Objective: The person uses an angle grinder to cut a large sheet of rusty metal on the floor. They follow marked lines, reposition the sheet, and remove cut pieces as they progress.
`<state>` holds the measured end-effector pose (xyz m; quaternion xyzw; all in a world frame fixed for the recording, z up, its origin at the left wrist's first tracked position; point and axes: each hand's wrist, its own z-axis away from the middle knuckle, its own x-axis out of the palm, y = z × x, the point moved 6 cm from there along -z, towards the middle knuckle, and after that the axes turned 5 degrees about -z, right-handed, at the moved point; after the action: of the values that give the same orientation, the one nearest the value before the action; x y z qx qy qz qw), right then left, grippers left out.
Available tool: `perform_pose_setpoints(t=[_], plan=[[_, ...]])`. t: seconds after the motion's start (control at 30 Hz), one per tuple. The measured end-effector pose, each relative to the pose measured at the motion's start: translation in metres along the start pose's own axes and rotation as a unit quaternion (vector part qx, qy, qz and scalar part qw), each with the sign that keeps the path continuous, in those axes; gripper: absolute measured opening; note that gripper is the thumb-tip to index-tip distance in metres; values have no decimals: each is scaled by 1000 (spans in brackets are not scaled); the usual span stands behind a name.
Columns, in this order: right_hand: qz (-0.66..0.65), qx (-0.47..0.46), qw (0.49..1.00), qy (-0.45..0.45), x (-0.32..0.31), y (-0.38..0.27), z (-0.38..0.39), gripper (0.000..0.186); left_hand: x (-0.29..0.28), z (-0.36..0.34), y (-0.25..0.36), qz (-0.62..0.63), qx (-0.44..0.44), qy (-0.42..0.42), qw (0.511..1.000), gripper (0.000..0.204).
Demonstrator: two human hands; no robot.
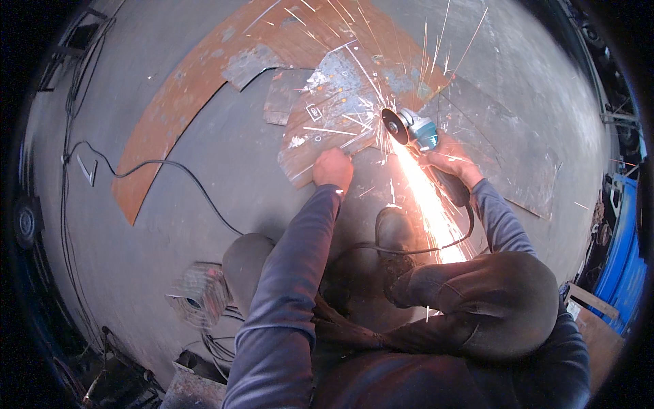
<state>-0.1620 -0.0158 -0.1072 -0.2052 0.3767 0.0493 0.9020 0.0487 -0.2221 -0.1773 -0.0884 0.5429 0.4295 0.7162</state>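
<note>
My right hand [451, 158] is wrapped round the body of a teal and black angle grinder [424, 133]. Its dark disc [394, 127] meets the right edge of a flat metal plate [340, 95], which is worn, patchy blue-grey and brown. Bright sparks [424, 184] stream from the contact down between my legs, and thinner ones fly up and away. My left hand [333, 169] is closed on the near edge of the plate, its fingertips partly hidden. The grinder's black cord [436, 249] loops back beneath my right forearm.
A large rust-brown sheet [163, 136] lies under and beyond the plate, and a grey sheet [511, 163] lies to the right. A black cable [184, 167] crosses the floor at left. Near my left knee stands a boxy metal object [197, 293], blurred. Blue material [623, 238] shows at far right.
</note>
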Motion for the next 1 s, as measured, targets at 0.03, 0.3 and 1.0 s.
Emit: perform_pose_setpoints(t=[0.03, 0.3, 1.0], plan=[[-5, -3, 1000, 0, -3, 0, 3, 95, 0, -1, 5, 8, -12, -9, 1000, 35], [-8, -26, 999, 24, -13, -6, 15, 89, 2, -4, 3, 36, -28, -18, 999, 35], [64, -93, 993, 26, -6, 27, 1, 87, 8, -5, 15, 4, -12, -17, 1000, 38]])
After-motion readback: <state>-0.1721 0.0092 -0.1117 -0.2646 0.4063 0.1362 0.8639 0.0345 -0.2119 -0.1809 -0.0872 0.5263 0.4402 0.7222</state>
